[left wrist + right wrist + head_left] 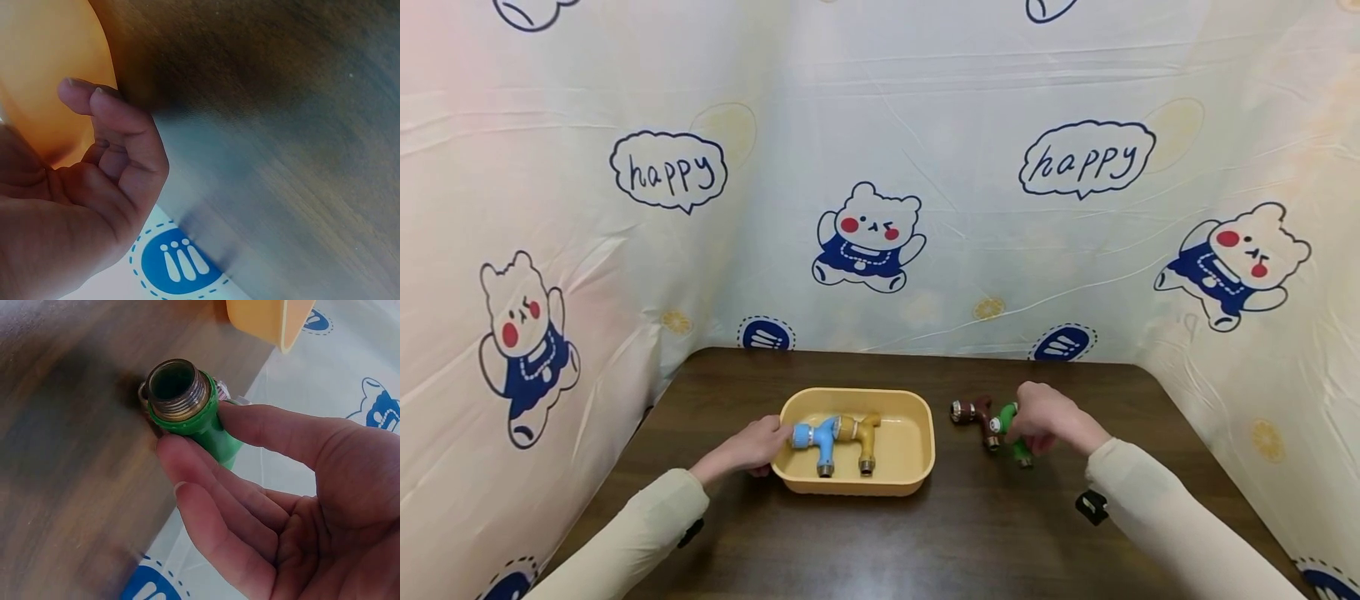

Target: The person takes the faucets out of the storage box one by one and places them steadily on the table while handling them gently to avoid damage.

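Note:
My left hand [756, 444] grips the left end of a yellow plastic basin [917, 479], its curled fingers against the outer wall in the left wrist view. A blue tap [826, 450] and a mustard-yellow tap [867, 446] lie side by side in the basin, threaded ends toward me. To the right of the basin, my right hand [1047, 414] pinches a green tap [1022, 454] between thumb and fingers. Its threaded metal end [181, 394] faces the right wrist camera. Just left of the green tap lies a dark brown tap [981, 412], partly overlapped by it in the head view.
The basin and taps are on a dark wooden table [970, 533]. Behind and at both sides hangs a pale cloth [955, 250] printed with bears and the word "happy". A small black object [1092, 506] shows under the right sleeve.

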A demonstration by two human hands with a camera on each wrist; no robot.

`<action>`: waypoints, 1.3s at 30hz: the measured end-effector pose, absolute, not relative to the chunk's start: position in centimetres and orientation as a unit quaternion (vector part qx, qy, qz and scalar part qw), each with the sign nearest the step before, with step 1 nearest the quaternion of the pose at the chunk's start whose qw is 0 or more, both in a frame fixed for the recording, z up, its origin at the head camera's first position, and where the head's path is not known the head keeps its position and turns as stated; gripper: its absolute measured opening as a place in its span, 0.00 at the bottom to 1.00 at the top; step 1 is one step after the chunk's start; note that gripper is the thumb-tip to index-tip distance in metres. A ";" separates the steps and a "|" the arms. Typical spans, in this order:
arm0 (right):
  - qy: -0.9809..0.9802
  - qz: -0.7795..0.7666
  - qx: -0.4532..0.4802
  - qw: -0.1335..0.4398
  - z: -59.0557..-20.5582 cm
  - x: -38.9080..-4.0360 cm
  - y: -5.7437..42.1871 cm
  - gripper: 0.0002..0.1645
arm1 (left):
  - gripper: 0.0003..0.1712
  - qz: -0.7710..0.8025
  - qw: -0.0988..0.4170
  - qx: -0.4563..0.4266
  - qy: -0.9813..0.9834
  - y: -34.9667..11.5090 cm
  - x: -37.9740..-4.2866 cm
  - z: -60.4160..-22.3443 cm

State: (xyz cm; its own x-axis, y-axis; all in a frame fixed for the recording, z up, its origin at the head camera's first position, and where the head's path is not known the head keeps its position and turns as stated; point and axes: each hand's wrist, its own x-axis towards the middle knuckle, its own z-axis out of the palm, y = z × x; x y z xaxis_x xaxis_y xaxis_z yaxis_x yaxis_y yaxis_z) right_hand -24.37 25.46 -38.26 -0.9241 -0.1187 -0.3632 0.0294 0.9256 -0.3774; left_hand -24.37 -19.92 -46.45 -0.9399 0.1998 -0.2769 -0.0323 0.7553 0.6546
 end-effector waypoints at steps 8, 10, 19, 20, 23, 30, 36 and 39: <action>0.960 -0.206 -0.029 0.188 -38.4 -24.4 26.1 0.12 | 0.17 0.345 0.165 0.046 0.923 -19.9 -24.3 -46.5; 0.960 -0.207 -0.029 0.187 -38.5 -24.4 26.3 0.12 | 0.17 0.344 0.163 0.048 0.924 -19.8 -24.3 -46.5; 0.959 -0.210 -0.022 0.187 -38.7 -24.4 27.3 0.12 | 0.18 0.346 0.164 0.046 0.923 -19.9 -24.3 -46.5; 0.960 -0.209 -0.021 0.187 -38.7 -24.4 27.4 0.12 | 0.18 0.346 0.164 0.046 0.923 -19.9 -24.3 -46.5; 0.960 -0.205 -0.023 0.188 -38.9 -24.4 27.9 0.12 | 0.18 0.347 0.164 0.047 0.922 -19.9 -24.3 -46.5; 0.959 -0.203 -0.019 0.194 -39.0 -24.4 28.5 0.12 | 0.18 0.350 0.170 0.043 0.920 -19.9 -24.3 -46.4; 0.959 -0.205 -0.019 0.194 -39.0 -24.5 28.8 0.12 | 0.18 0.350 0.171 0.043 0.920 -19.9 -24.3 -46.4; 0.960 -0.202 -0.016 0.195 -39.0 -24.6 29.0 0.12 | 0.18 0.351 0.171 0.044 0.920 -19.9 -24.3 -46.3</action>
